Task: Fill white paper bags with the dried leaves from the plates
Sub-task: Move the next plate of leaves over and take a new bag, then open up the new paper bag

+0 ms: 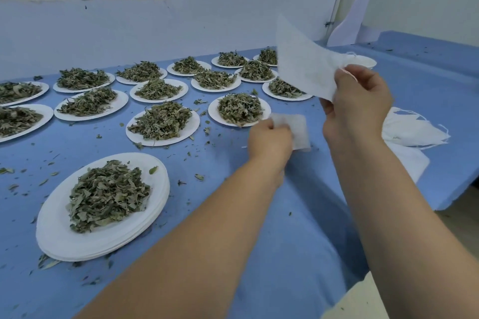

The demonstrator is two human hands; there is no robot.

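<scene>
Up above the blue surface (298, 228), the right hand (363, 101) pinches a white paper bag (303, 67); the left hand (269, 140) pinches a smaller bag (300, 132) beside plates (51, 230) of dried leaves (108, 194).

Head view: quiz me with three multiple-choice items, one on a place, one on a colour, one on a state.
1. Where is the pile of spare white bags?
A) on the nearest plate
B) on the cloth, right of the right hand
C) on the floor

2. The cloth is:
A) blue
B) green
C) red

3. The large white bag is:
A) flat on the table
B) tucked under a plate
C) held up by the right hand

B: the pile lies beside the right forearm.
A: blue shows all over the table.
C: the right hand grips its lower edge in the air, while the left hand holds a small white bag.
</scene>
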